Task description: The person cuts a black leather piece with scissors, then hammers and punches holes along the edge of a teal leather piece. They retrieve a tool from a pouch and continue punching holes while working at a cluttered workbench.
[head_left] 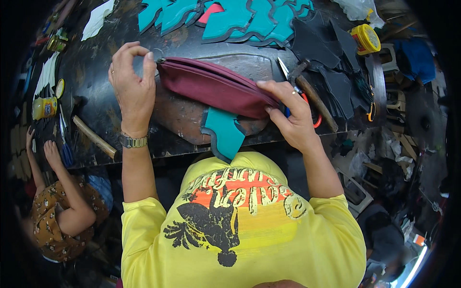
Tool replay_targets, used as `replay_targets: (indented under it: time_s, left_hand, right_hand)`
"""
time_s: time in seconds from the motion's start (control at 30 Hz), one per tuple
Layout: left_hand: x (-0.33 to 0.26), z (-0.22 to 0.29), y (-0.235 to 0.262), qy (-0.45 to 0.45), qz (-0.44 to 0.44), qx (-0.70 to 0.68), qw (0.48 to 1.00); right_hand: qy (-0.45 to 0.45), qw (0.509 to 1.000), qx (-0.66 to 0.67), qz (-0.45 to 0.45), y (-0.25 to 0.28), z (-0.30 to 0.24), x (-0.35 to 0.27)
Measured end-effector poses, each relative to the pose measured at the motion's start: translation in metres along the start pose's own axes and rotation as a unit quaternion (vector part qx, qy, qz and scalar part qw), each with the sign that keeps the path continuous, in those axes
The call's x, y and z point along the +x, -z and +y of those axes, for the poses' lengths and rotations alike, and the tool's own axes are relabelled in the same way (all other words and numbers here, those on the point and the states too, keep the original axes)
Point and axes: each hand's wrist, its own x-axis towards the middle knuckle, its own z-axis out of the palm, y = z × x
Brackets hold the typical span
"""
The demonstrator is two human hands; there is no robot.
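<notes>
A long maroon zip pouch (206,91) is held slantwise above the table, its zip edge up and the slit along it parted. My right hand (290,113) grips its right end between thumb and fingers. At its left end, my left hand (132,86) has thumb and forefinger closed in a pinch beside the zip's end, where a thin dark strand shows. What sits between those fingertips is too small to make out. Below the pouch, a teal piece with dark edging (225,134) lies over the table's front edge.
Stacked teal pieces (235,21) lie along the far side. At right are a hammer (312,96), red-handled scissors (304,98), black cut pieces (336,86) and a yellow tub (366,39). Leftward are a wooden stick (94,137), a jar (44,108) and another person's hands (52,152).
</notes>
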Motion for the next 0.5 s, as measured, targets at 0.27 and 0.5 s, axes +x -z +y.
replay_targets:
  time_s: [0.27, 0.5]
  left_hand:
    - [-0.045, 0.011, 0.002, -0.165, -0.134, -0.092, 0.973]
    - [-0.052, 0.024, 0.013, -0.102, -0.186, -0.061, 0.975]
  right_hand:
    - [0.048, 0.990, -0.126, -0.027, 0.002, -0.023, 0.004]
    - [-0.037, 0.983, -0.175, 0.050, -0.011, -0.022, 0.020]
